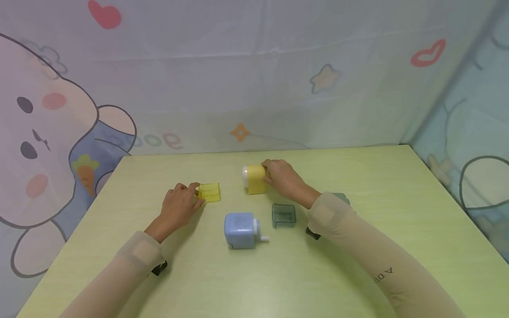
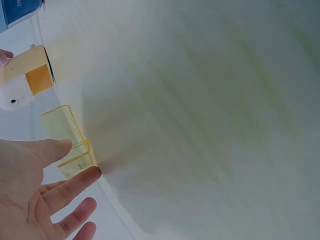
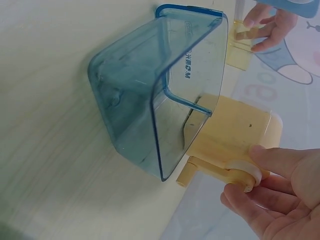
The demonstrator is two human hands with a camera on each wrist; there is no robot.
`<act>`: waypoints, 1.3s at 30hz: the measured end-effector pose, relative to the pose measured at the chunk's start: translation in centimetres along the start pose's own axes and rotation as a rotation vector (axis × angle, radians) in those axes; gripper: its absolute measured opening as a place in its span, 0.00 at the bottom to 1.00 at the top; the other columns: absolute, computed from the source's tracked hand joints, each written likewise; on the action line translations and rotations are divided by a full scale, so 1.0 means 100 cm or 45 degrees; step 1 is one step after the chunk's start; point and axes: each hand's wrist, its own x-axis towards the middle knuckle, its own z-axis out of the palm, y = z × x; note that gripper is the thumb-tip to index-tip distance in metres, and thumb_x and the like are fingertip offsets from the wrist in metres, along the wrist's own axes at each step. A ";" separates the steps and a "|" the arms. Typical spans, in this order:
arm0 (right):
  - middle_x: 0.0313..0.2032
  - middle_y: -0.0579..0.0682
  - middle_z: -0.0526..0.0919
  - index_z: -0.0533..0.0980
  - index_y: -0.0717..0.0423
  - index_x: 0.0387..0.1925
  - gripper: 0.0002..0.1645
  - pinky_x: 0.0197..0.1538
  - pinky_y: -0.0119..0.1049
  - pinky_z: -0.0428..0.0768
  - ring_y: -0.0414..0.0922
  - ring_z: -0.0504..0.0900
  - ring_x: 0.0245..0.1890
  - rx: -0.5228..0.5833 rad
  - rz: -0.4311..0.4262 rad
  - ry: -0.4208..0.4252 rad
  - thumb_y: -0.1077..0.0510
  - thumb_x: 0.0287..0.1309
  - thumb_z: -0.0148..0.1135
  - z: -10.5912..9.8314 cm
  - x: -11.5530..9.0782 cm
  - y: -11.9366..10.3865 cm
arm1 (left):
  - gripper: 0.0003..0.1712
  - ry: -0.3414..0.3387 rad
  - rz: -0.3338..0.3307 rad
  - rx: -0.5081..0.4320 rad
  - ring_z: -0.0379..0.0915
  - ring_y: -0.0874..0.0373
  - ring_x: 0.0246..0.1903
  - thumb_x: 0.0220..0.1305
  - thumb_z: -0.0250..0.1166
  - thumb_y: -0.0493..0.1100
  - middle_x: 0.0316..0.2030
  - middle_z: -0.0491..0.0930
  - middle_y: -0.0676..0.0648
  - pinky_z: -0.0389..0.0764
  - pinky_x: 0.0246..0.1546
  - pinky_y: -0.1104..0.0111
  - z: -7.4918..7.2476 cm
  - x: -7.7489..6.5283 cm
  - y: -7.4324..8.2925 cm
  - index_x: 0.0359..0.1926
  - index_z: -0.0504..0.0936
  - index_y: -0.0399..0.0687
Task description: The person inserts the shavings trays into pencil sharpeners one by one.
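Note:
My right hand [image 1: 284,179] grips a yellow pencil sharpener [image 1: 256,179] at its crank end, thumb and fingers around the crank's base [image 3: 242,175]. The sharpener's white round end faces left in the head view, and the left wrist view shows an orange opening in it. To the left, my left hand [image 1: 179,207] pinches the end of a clear yellow shavings tray [image 1: 209,192] between thumb and forefinger, the other fingers spread. A blue pencil sharpener [image 1: 240,230] with a white crank lies nearer to me, and a clear blue-green tray [image 1: 284,214] stands to its right.
Partly hidden under the right sleeve is a grey-green object [image 1: 340,197]. The pale yellow-green table [image 1: 254,282] ends at a printed cloth [image 1: 254,88] behind it. Another printed cloth [image 1: 473,123] hangs on the right.

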 end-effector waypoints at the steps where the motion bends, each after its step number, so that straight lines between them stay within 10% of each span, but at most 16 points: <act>1: 0.40 0.58 0.78 0.71 0.68 0.48 0.23 0.36 0.33 0.75 0.44 0.75 0.36 -0.001 -0.002 0.005 0.61 0.52 0.64 0.000 0.000 0.000 | 0.30 0.001 0.000 0.000 0.65 0.48 0.45 0.60 0.61 0.53 0.42 0.78 0.50 0.69 0.38 0.55 0.000 0.000 0.000 0.58 0.67 0.41; 39: 0.36 0.56 0.79 0.72 0.68 0.46 0.21 0.33 0.33 0.74 0.42 0.74 0.31 -0.025 -0.006 0.011 0.62 0.52 0.65 0.001 0.000 0.000 | 0.31 -0.040 0.026 -0.037 0.65 0.49 0.46 0.60 0.60 0.55 0.42 0.79 0.51 0.69 0.40 0.56 0.007 0.020 0.027 0.58 0.68 0.42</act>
